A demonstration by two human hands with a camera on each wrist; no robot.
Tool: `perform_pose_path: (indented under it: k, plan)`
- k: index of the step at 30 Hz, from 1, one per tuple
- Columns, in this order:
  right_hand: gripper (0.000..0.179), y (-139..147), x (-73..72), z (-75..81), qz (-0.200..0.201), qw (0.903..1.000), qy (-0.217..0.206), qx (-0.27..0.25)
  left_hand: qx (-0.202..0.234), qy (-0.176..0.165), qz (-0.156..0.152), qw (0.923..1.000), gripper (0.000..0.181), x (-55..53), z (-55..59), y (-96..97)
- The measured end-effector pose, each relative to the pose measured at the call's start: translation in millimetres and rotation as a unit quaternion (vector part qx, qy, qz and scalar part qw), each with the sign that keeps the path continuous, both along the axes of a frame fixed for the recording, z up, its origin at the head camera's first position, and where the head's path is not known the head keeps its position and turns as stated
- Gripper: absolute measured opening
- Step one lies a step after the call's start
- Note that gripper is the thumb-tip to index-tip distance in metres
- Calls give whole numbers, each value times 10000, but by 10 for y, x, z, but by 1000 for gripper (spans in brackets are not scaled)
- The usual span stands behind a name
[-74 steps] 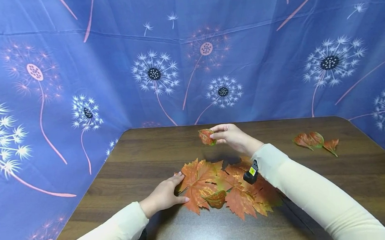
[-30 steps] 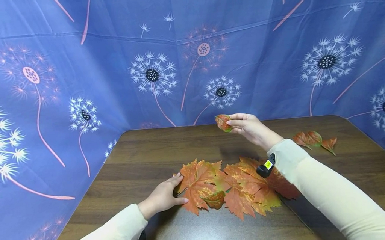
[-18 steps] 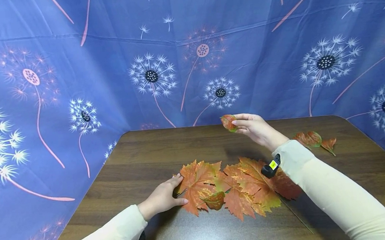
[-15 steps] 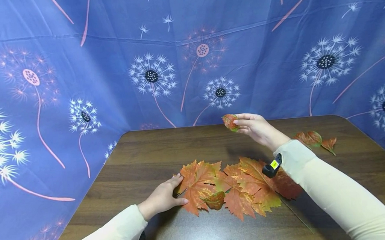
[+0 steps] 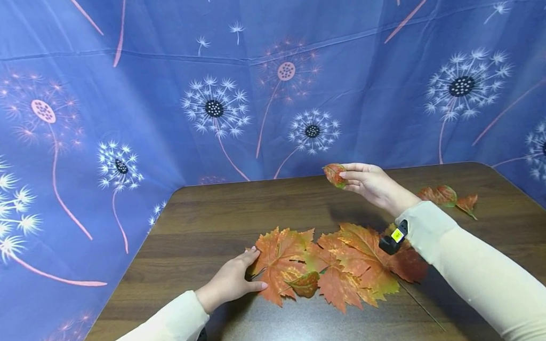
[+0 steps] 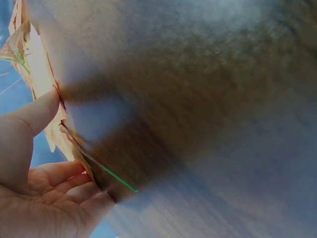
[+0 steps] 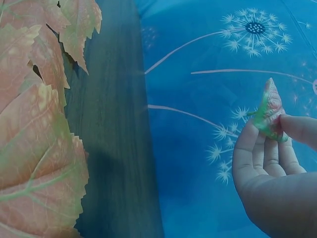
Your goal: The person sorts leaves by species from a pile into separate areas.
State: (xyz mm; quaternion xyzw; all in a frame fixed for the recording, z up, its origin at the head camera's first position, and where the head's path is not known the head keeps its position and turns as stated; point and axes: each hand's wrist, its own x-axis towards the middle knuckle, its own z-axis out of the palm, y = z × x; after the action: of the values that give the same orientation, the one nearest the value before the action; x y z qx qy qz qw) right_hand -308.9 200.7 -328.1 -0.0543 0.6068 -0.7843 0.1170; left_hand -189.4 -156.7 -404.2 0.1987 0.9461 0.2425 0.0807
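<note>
My right hand point(image 5: 375, 186) pinches a small red and green leaf point(image 5: 334, 175) between thumb and fingertips, raised above the far edge of the table. In the right wrist view, the same leaf point(image 7: 270, 111) stands up from the fingertips. My left hand point(image 5: 233, 280) lies at the left end of a bunch of orange maple leaves point(image 5: 284, 258), thumb and fingers spread and touching its edge. The left wrist view shows the thumb and fingers of this hand point(image 6: 44, 178) against the leaf edges, near a thin green stem point(image 6: 119, 178). A small brown-green leaf point(image 5: 304, 284) lies on the bunch.
Several small red-green leaves point(image 5: 468, 203) lie at the back right of the brown wooden table point(image 5: 199, 214), partly behind the right wrist. A long thin stem point(image 5: 423, 307) runs from the bunch toward the front right. A blue dandelion-print cloth point(image 5: 151, 94) hangs around the table.
My right hand has moved to the right with the small leaf, from over the bunch toward the back of the table. My left hand has stayed in place.
</note>
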Motion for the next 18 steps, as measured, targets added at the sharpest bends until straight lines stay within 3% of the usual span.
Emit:
perform_pose_path:
  k: [18]
  plan:
    - [17,171,0,-105,-75,9993,-62,-356,-46,-46,47,10000,80,-15,-2,4]
